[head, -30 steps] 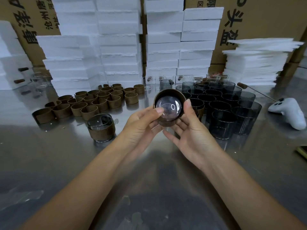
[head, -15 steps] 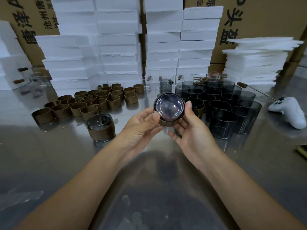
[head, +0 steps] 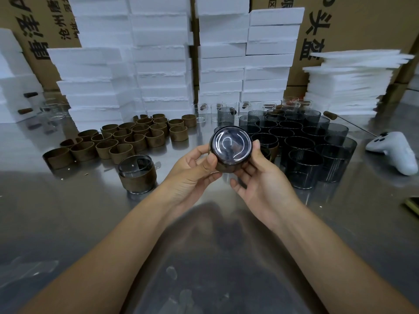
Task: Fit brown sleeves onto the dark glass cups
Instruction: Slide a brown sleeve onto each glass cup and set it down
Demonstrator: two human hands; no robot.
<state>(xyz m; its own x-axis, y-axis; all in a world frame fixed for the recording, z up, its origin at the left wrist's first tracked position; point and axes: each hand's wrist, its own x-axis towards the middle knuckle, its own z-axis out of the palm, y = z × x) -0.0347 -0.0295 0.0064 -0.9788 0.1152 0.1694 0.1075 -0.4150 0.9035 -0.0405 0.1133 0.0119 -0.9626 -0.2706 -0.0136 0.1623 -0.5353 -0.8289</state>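
Note:
Both hands hold one dark glass cup [head: 231,148] above the table, its glossy base turned toward me. A brown sleeve [head: 224,167] wraps its lower side, partly hidden by my fingers. My left hand [head: 192,173] grips the cup's left side and my right hand [head: 260,177] cups its right side. One sleeved cup [head: 137,175] stands upright on the table to the left. Several loose brown sleeves [head: 127,139] lie in rows at the back left. Several bare dark cups [head: 303,146] stand clustered to the right.
The steel table [head: 90,223] is reflective. Stacks of white foam boxes [head: 158,60] and cardboard cartons line the back. A pile of foam sheets [head: 349,85] sits at the back right. A white controller [head: 394,151] lies at the right, clear glasses [head: 217,111] behind the cups.
The cup has turned in my hands: the brown rim that ringed it before has slid out of sight, and its glossy base now faces me. Both hands stay in place.

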